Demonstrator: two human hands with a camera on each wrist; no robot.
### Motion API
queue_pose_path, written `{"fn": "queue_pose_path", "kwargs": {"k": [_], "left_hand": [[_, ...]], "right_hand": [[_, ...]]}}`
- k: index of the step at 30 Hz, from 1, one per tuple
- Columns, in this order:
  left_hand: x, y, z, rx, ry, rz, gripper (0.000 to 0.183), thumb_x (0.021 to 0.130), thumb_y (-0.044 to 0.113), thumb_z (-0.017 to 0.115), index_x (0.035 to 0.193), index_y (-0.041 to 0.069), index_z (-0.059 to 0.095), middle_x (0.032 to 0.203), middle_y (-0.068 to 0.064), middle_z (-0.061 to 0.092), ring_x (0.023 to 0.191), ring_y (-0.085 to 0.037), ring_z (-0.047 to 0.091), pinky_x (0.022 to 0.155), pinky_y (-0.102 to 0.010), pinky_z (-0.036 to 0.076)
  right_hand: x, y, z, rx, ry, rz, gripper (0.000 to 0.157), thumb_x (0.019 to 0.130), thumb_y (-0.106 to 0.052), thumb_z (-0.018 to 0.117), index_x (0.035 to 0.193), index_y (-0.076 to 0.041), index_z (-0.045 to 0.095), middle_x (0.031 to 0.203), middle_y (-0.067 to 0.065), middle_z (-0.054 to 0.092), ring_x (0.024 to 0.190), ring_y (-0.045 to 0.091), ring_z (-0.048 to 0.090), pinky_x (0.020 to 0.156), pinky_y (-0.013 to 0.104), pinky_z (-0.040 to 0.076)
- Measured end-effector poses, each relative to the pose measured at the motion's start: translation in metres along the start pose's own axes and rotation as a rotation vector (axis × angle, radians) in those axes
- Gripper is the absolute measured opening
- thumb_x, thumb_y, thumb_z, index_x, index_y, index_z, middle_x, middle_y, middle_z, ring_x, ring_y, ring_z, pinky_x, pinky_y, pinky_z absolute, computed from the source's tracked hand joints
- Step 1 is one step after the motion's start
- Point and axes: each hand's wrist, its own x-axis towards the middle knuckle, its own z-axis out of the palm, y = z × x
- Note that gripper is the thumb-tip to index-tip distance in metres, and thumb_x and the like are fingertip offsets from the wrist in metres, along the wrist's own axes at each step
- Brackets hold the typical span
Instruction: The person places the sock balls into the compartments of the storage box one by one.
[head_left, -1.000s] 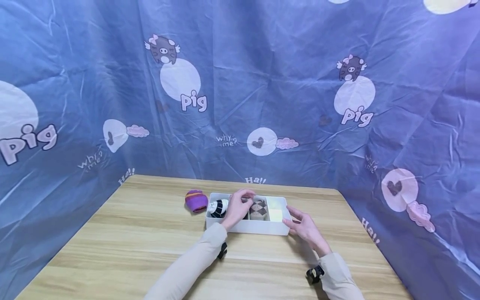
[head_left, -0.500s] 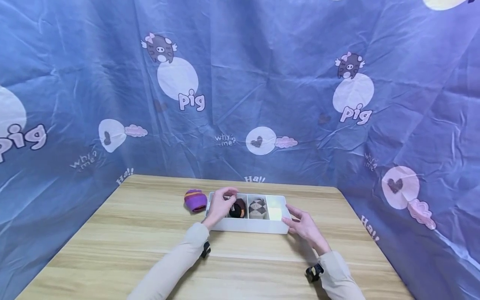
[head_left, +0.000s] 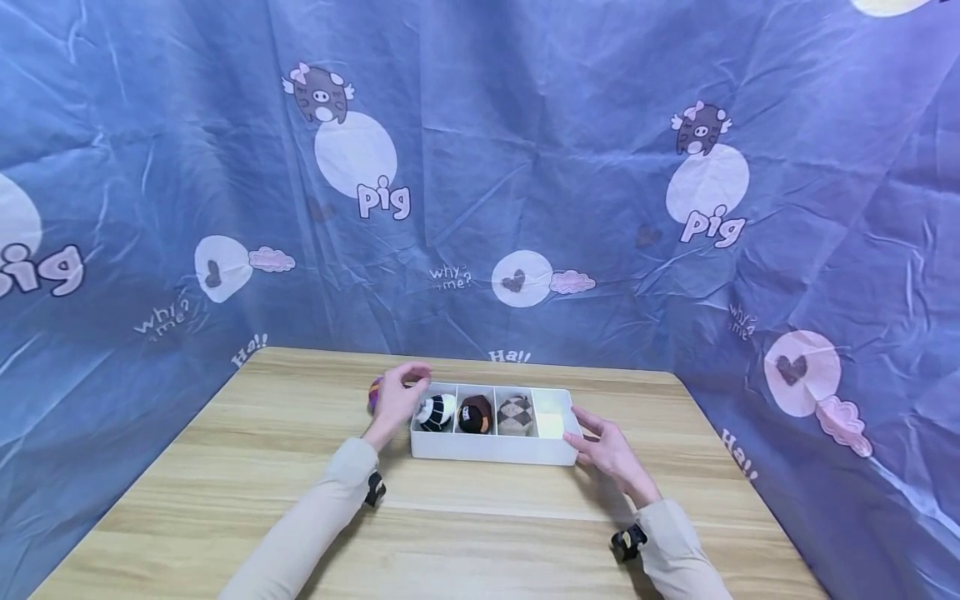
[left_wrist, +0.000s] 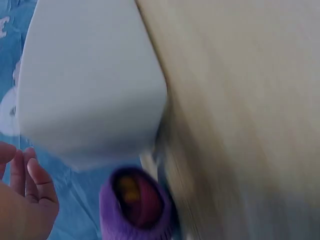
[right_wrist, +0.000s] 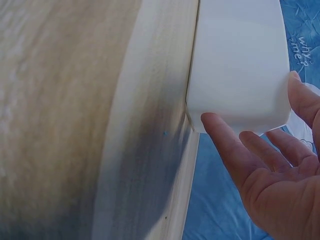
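A white box [head_left: 487,451] with a row of compartments stands on the table. In it, from left, lie a black-and-white rolled sock [head_left: 436,413], a dark brown rolled sock [head_left: 475,415] and a beige-and-brown checked rolled sock [head_left: 515,415]; the rightmost compartment holds nothing. My left hand [head_left: 395,402] hovers at the box's left end with loosely bent fingers, holding nothing. It partly covers a purple rolled sock [head_left: 372,395], seen below the box's end in the left wrist view. My right hand [head_left: 611,452] touches the box's right end with extended fingers and thumb.
The wooden table [head_left: 480,533] meets a blue printed curtain [head_left: 465,167] along its back and sides. Black wrist cameras sit on both sleeves. In the right wrist view, the table edge [right_wrist: 187,185] runs beside the box's end.
My left hand has moved left, from over the middle of the box past its left end, uncovering the brown and black-and-white socks. My right hand has stayed at the right end.
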Motion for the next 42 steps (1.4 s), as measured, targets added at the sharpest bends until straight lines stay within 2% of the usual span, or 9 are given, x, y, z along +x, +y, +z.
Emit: {"fn": "queue_pose_path", "kwargs": {"k": [6, 11, 15, 18, 21, 26, 29, 36, 42], "left_hand": [[0.009, -0.012, -0.022, 0.001, 0.052, -0.045, 0.027, 0.083, -0.004, 0.063, 0.109, 0.001, 0.071, 0.106, -0.023, 0.071, 0.09, -0.018, 0.067, 0.082, -0.019, 0.049], [0.014, -0.02, -0.037, 0.029, 0.09, -0.153, 0.031, 0.081, 0.0, 0.069, 0.112, 0.002, 0.07, 0.111, -0.023, 0.07, 0.099, -0.026, 0.068, 0.092, -0.031, 0.049], [0.017, -0.025, -0.047, 0.025, 0.092, -0.269, 0.037, 0.08, 0.005, 0.074, 0.116, 0.002, 0.069, 0.121, -0.024, 0.066, 0.111, -0.034, 0.062, 0.101, -0.043, 0.045], [0.019, -0.029, -0.052, 0.03, 0.074, -0.352, 0.041, 0.08, 0.007, 0.075, 0.121, 0.002, 0.066, 0.125, -0.023, 0.064, 0.116, -0.036, 0.059, 0.102, -0.044, 0.044], [0.018, -0.033, -0.053, 0.042, 0.049, -0.401, 0.044, 0.082, 0.008, 0.074, 0.124, 0.0, 0.063, 0.125, -0.023, 0.064, 0.114, -0.035, 0.059, 0.096, -0.039, 0.048], [0.017, -0.041, -0.051, 0.014, -0.029, -0.414, 0.048, 0.085, 0.008, 0.073, 0.129, -0.004, 0.058, 0.128, -0.025, 0.061, 0.113, -0.033, 0.059, 0.08, -0.021, 0.049], [0.017, -0.044, -0.051, -0.008, -0.056, -0.423, 0.052, 0.085, 0.008, 0.072, 0.133, -0.005, 0.054, 0.132, -0.026, 0.059, 0.114, -0.032, 0.058, 0.075, -0.015, 0.046], [0.016, -0.046, -0.048, -0.053, -0.138, -0.456, 0.058, 0.085, 0.003, 0.071, 0.138, -0.003, 0.049, 0.133, -0.027, 0.056, 0.104, -0.027, 0.062, 0.075, -0.022, 0.054], [0.017, -0.047, -0.049, -0.055, -0.177, -0.477, 0.061, 0.084, 0.0, 0.07, 0.14, 0.0, 0.047, 0.134, -0.027, 0.054, 0.103, -0.026, 0.06, 0.076, -0.024, 0.054]], "right_hand": [[0.0, 0.0, 0.0, -0.005, -0.005, 0.007, 0.07, 0.094, -0.018, 0.066, 0.152, -0.001, 0.031, 0.156, 0.027, 0.027, 0.131, 0.047, 0.046, 0.092, 0.04, 0.055], [0.002, 0.0, -0.001, -0.006, -0.015, 0.005, 0.071, 0.094, -0.02, 0.066, 0.152, -0.001, 0.029, 0.156, 0.027, 0.025, 0.132, 0.047, 0.044, 0.094, 0.041, 0.054], [0.002, 0.0, -0.001, -0.001, -0.019, 0.006, 0.07, 0.094, -0.019, 0.066, 0.152, -0.002, 0.03, 0.157, 0.027, 0.025, 0.132, 0.048, 0.043, 0.095, 0.044, 0.053], [0.001, -0.001, -0.001, 0.004, -0.021, 0.007, 0.07, 0.095, -0.018, 0.065, 0.152, -0.001, 0.029, 0.157, 0.027, 0.024, 0.132, 0.048, 0.043, 0.095, 0.046, 0.052], [0.0, -0.002, -0.001, 0.011, -0.025, 0.003, 0.07, 0.095, -0.018, 0.065, 0.152, -0.001, 0.028, 0.157, 0.027, 0.024, 0.132, 0.048, 0.043, 0.095, 0.046, 0.052], [0.001, -0.002, -0.001, 0.016, -0.025, 0.002, 0.07, 0.095, -0.017, 0.065, 0.152, 0.0, 0.029, 0.156, 0.027, 0.025, 0.132, 0.047, 0.044, 0.095, 0.044, 0.053], [0.002, -0.001, -0.001, 0.009, -0.024, 0.002, 0.07, 0.094, -0.018, 0.066, 0.152, -0.001, 0.029, 0.156, 0.027, 0.026, 0.132, 0.047, 0.044, 0.094, 0.043, 0.053], [0.001, -0.002, -0.001, 0.003, -0.012, 0.006, 0.069, 0.094, -0.018, 0.065, 0.152, -0.001, 0.031, 0.155, 0.027, 0.027, 0.132, 0.047, 0.044, 0.094, 0.043, 0.053], [-0.001, -0.003, -0.002, 0.003, -0.019, 0.009, 0.069, 0.095, -0.017, 0.065, 0.152, -0.001, 0.029, 0.156, 0.027, 0.025, 0.132, 0.047, 0.044, 0.094, 0.045, 0.053]]}}
